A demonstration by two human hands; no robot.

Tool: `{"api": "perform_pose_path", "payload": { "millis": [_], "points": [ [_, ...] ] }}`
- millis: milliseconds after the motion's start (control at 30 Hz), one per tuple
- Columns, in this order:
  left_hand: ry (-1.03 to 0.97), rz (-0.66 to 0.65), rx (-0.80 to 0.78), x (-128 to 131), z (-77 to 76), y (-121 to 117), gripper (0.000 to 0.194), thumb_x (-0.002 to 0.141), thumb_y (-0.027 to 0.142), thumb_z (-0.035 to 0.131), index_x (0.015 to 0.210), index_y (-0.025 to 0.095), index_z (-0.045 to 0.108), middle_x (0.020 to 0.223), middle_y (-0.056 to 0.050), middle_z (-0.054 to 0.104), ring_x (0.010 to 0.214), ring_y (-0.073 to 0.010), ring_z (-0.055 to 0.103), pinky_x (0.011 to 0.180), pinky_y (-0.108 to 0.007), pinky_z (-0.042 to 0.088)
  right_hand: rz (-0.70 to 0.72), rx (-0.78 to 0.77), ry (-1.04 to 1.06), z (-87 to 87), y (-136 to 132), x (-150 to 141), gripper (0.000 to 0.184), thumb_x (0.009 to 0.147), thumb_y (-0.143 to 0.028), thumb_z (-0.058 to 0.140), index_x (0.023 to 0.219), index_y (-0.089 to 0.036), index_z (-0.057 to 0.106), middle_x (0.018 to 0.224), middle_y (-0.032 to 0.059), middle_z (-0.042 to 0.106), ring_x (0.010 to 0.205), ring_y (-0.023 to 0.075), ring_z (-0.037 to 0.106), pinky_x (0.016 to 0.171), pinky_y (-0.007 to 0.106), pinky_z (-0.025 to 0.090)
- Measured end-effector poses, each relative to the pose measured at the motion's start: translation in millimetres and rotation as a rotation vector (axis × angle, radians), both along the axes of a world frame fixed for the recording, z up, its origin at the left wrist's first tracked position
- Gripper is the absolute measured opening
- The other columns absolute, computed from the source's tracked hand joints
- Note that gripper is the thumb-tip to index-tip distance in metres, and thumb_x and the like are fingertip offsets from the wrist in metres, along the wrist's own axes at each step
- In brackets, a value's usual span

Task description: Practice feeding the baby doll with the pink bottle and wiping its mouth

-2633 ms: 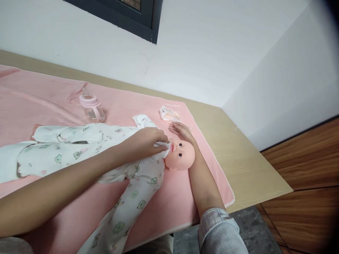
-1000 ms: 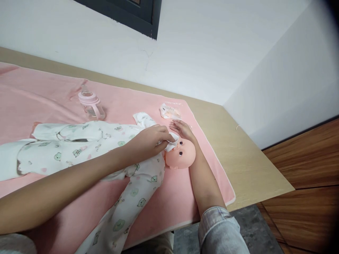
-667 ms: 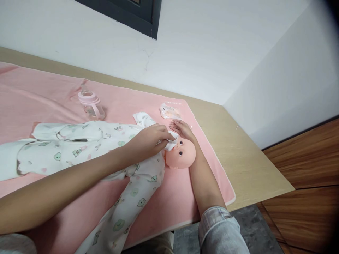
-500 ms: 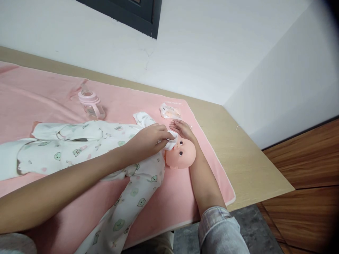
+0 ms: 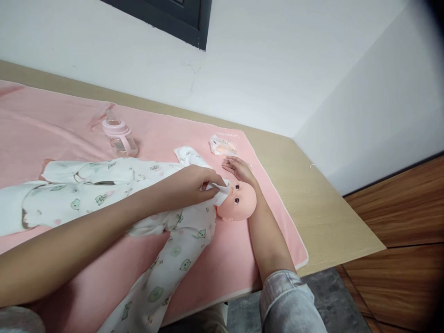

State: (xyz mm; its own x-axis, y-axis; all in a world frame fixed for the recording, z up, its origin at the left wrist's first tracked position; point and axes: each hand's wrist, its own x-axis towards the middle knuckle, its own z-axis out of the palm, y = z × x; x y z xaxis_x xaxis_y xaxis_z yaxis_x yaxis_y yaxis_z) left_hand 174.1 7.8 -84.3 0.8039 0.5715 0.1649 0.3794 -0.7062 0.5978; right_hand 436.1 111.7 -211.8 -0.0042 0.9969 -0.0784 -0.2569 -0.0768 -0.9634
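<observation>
pink blanket (image 5: 229,259) — left hand (image 5: 196,185) pinches white cloth (image 5: 221,196) — right hand (image 5: 239,169) cupped

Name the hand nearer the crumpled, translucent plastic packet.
The right hand, just beside the packet; the left hand is farther, pinching white cloth at the bald pink doll's head.

No legible text anywhere. White lettering sits along the far right corner of the pink blanket (image 5: 229,259), script-like, too small and blurred to read. Clear plastic packet (image 5: 223,145) carries some dark print, unreadable. The doll's outfit (image 5: 189,238) shows green animal-face prints plus tiny marks between them; can't tell if any are letters. No brand or number can be made out.
</observation>
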Motion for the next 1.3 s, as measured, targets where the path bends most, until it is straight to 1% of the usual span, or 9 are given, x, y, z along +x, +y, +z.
{"api": "perform_pose_path", "payload": {
  "millis": [167,233,300,400,600,733,867,1000,1300],
  "points": [
    [0.056,0.048,0.067,4,0.0,-4,0.017,0.083,0.021,0.052,0.081,0.022,0.068,0.076,0.004,0.063,0.064,-0.0127,0.051,0.059,-0.024,0.033,-0.009,-0.001,-0.005,-1.1,1,-1,0.006,0.085,-0.019,0.064,0.091,-0.017,0.063,0.087,0.0040,0.071,0.085,0.0139,0.070,0.104,0.038,0.053],
    [0.056,0.040,0.101,6,-2.0,-4,0.014,0.082,0.021,0.052,0.072,0.020,0.062,0.069,0.003,0.058,0.061,-0.0125,0.048,0.057,-0.025,0.031,-0.009,0.000,-0.008,-1.4,1,-1,0.006,0.085,-0.020,0.064,0.091,-0.017,0.064,0.086,0.0042,0.071,0.084,0.0137,0.070,0.104,0.038,0.053],
    [0.055,0.034,0.135,8,-4.7,-5,0.018,0.081,0.020,0.052,0.064,0.017,0.052,0.062,0.003,0.051,0.058,-0.0123,0.044,0.055,-0.025,0.029,-0.007,0.003,-0.005,-1.5,1,-1,0.006,0.086,-0.019,0.063,0.092,-0.017,0.064,0.087,0.0045,0.071,0.084,0.0138,0.070,0.104,0.039,0.052],
    [0.050,0.051,0.168,11,-9.0,-4,0.021,0.081,0.019,0.052,0.061,0.016,0.044,0.061,0.002,0.049,0.058,-0.0129,0.043,0.056,-0.026,0.028,-0.010,0.004,-0.003,-1.4,1,-1,0.006,0.086,-0.019,0.063,0.091,-0.017,0.064,0.086,0.0040,0.071,0.084,0.0138,0.070,0.105,0.039,0.052],
    [0.045,0.058,0.177,11,-15.7,-1,0.015,0.084,0.024,0.050,0.073,0.018,0.058,0.073,0.000,0.060,0.070,-0.0172,0.054,0.063,-0.027,0.033,-0.008,0.010,-0.004,-1.9,2,-1,0.007,0.085,-0.021,0.065,0.091,-0.017,0.064,0.087,0.0045,0.071,0.084,0.0140,0.070,0.105,0.040,0.052],
    [0.043,0.056,0.174,11,-17.8,0,0.016,0.085,0.026,0.050,0.078,0.018,0.061,0.077,0.000,0.064,0.074,-0.0182,0.057,0.065,-0.027,0.035,-0.007,0.009,-0.002,-2.4,2,-1,0.007,0.085,-0.020,0.065,0.091,-0.017,0.064,0.087,0.0040,0.071,0.084,0.0140,0.070,0.105,0.040,0.052],
    [0.053,0.075,0.172,11,-15.9,-1,0.015,0.085,0.025,0.051,0.084,0.020,0.065,0.084,0.001,0.067,0.080,-0.0187,0.059,0.068,-0.027,0.037,-0.010,0.000,-0.004,-2.1,2,-1,0.007,0.084,-0.020,0.065,0.090,-0.018,0.064,0.086,0.0036,0.071,0.083,0.0135,0.070,0.105,0.039,0.052],
    [0.082,0.092,0.171,12,-13.9,-1,0.016,0.085,0.025,0.051,0.080,0.020,0.065,0.080,0.001,0.066,0.078,-0.0187,0.059,0.066,-0.027,0.036,-0.012,-0.003,-0.010,-1.8,2,-1,0.007,0.085,-0.021,0.066,0.090,-0.017,0.064,0.086,0.0041,0.071,0.083,0.0137,0.070,0.104,0.039,0.053],
    [0.080,0.130,0.171,11,-14.6,1,0.014,0.083,0.023,0.052,0.080,0.020,0.065,0.079,0.001,0.066,0.077,-0.0188,0.058,0.065,-0.029,0.035,-0.011,0.004,-0.001,-2.9,3,-1,0.005,0.085,-0.019,0.064,0.090,-0.017,0.064,0.086,0.0043,0.071,0.083,0.0139,0.070,0.105,0.039,0.052]
  ]
}}
